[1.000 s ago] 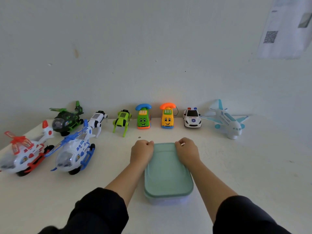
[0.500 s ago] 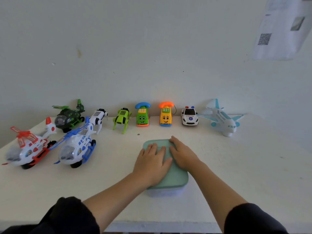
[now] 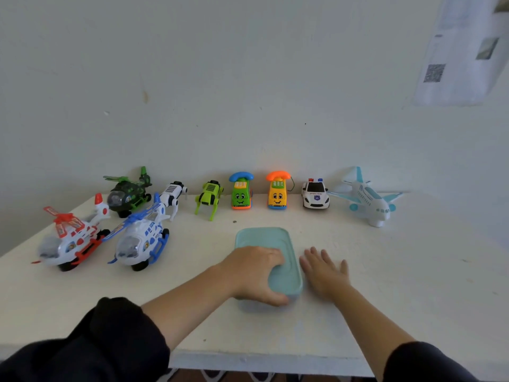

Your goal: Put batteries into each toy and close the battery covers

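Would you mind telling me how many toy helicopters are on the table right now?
3, all at the table's left end: a red-and-white helicopter farthest left, a blue-and-white helicopter beside it, and a green-and-black helicopter behind them by the wall. None looks hidden.

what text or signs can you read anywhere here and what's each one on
"POLICE": on the hood of the police car.
QR code: on the paper on the wall; its code and print are too blurred to read.
Barcode-like stripes: on the white robot dog, no readable characters.
Stickers on the helicopters and the plane: too small to read.
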{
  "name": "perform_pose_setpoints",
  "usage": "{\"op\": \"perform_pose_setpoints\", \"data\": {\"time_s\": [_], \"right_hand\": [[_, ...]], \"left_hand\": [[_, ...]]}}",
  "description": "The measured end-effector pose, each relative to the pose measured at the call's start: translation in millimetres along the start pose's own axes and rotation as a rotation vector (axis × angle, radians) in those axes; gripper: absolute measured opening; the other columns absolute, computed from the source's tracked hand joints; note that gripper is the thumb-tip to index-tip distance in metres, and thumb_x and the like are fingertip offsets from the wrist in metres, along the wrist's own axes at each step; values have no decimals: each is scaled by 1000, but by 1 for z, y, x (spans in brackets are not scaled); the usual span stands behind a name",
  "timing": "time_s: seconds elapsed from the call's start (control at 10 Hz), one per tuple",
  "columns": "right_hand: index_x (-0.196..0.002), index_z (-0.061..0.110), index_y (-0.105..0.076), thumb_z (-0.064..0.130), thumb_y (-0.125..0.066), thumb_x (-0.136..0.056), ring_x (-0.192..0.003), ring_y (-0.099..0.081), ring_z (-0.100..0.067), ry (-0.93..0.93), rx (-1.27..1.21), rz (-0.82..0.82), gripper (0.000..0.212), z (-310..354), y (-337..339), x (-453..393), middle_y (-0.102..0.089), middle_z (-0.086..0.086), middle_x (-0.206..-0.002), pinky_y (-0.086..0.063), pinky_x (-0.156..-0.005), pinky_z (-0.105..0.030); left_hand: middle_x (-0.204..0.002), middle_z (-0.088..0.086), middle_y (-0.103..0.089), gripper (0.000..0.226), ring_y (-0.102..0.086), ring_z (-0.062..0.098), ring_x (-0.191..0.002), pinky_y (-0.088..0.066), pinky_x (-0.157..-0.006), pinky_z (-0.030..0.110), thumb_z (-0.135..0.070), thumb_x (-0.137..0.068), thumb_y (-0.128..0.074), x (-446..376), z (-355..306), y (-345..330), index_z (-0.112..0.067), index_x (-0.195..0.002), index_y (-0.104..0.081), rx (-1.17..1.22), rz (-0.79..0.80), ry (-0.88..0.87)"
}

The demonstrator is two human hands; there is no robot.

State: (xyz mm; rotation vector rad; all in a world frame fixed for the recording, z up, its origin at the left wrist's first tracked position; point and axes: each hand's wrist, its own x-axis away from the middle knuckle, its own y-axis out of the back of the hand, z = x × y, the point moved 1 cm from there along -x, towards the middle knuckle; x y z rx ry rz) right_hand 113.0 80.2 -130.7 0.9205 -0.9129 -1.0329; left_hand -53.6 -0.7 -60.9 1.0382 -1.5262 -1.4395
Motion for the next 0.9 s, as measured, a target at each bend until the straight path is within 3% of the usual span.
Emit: {"op": "perform_pose_setpoints", "data": {"time_s": [0.1, 0.2, 0.3, 0.4, 0.5, 0.6, 0.7, 0.8, 0.9], "right_hand": [[-151, 27, 0, 48, -14, -100, -146, 7, -15, 34, 162, -48, 57, -8, -9, 9, 8, 9, -158, 2, -114, -53], [-151, 27, 1, 49, -13, -100, -146, 7, -15, 44, 194, -61, 58, -6, -10, 10, 7, 9, -159, 1, -114, -53], [-151, 26, 1, 48, -13, -99, -146, 7, -16, 44, 214, -74, 58, -7, -10, 10, 7, 9, -159, 1, -115, -53], [-151, 25, 1, 48, -13, -100, -146, 6, -16, 50, 215, -75, 58, -5, -10, 11, 7, 8, -159, 1, -115, -53], [-151, 25, 2, 47, -12, -100, -146, 7, -17, 44, 229, -58, 58, -4, -9, 11, 8, 7, -159, 2, -114, -54], [-151, 23, 5, 46, -10, -100, -146, 9, -19, 41, 246, -17, 58, -3, -7, 12, 10, 5, -159, 2, -114, -55], [-151, 20, 6, 45, -12, -101, -146, 10, -21, 37, 234, 49, 59, -1, -5, 14, 11, 3, -159, 2, -114, -55], [-152, 19, 0, 44, -22, -101, -146, 5, -22, 60, 207, 107, 61, 0, 4, 16, 6, 2, -159, -3, -115, -53], [-147, 12, -27, 40, -38, -100, -142, -22, -22, 150, 106, 170, 56, 1, 31, 23, -22, -4, -156, -19, -113, -38]], "left_hand": [[-141, -7, -43, 98, -45, 16, -125, -41, -99, 30, -76, -52, -34, -3, 23, 1, -17, -129, -47, 18, 46, 88], [-153, -2, -28, 84, -29, 13, -139, -27, -109, 25, -58, -74, -56, 0, 49, 5, -15, -143, -34, 54, 72, 205], [-158, -1, -17, 78, -14, 9, -144, -16, -113, 23, -37, -83, -60, 3, 75, 4, -17, -149, -23, 136, 67, 290], [-154, -1, -27, 84, -26, 14, -141, -23, -111, 26, -43, -69, -57, 7, 80, 7, -21, -145, -30, 214, 90, 388], [-141, 2, -42, 82, -44, 23, -125, -37, -104, 33, -43, -59, -52, 6, 82, 8, -21, -136, -40, 261, 87, 380], [-135, 2, -44, 80, -46, 25, -120, -39, -101, 37, -44, -60, -54, 9, 83, 7, -20, -134, -40, 225, 77, 382], [-135, -1, -39, 82, -42, 26, -124, -34, -104, 37, -52, -62, -54, 10, 83, 1, -19, -135, -35, 126, 83, 334], [-155, 2, -19, 86, -18, 18, -142, -16, -113, 36, -58, -77, -56, 11, 80, -3, -16, -145, -24, 27, 84, 279], [-159, 3, -7, 80, -9, 15, -145, -12, -114, 32, -59, -85, -52, 14, 80, 13, -23, -149, -21, -98, 77, 261]]}}
